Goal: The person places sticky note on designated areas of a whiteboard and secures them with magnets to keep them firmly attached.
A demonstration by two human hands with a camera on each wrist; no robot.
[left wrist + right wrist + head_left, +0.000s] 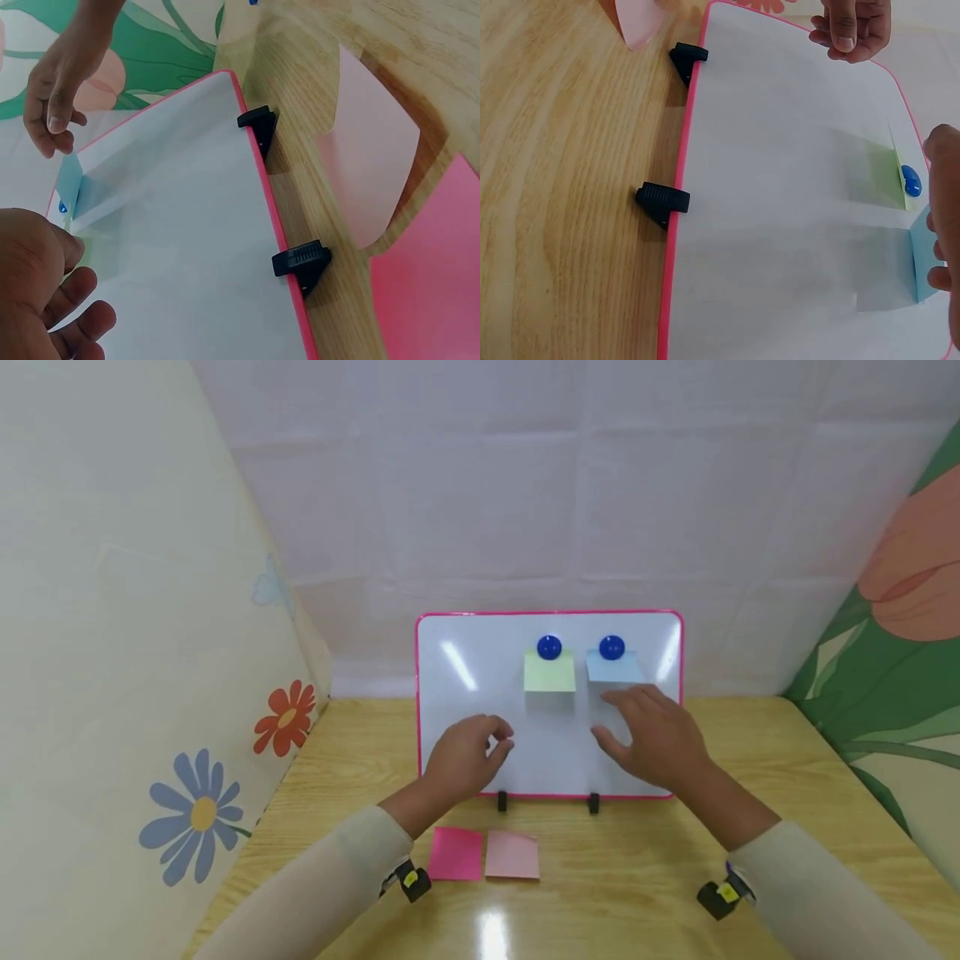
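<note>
A whiteboard (555,760) with a pink rim stands on the table, tilted back. A light green sticky note (549,675) hangs on it under a blue round magnet (549,647). To its right, a light blue sticky note (611,668) hangs under another blue magnet (612,647). My right hand (660,735) is just below the blue note, thumb and fingers apart; whether a fingertip touches the note cannot be told. In front of the board's lower left, my left hand (465,760) hovers with loosely curled fingers and nothing visible in them.
On the table in front of the board lie a bright pink note (456,854) and a pale pink note (512,857), side by side. Two black feet (502,802) support the board's lower edge. Behind it hangs a white cloth (480,510), with flower-patterned cloths at both sides.
</note>
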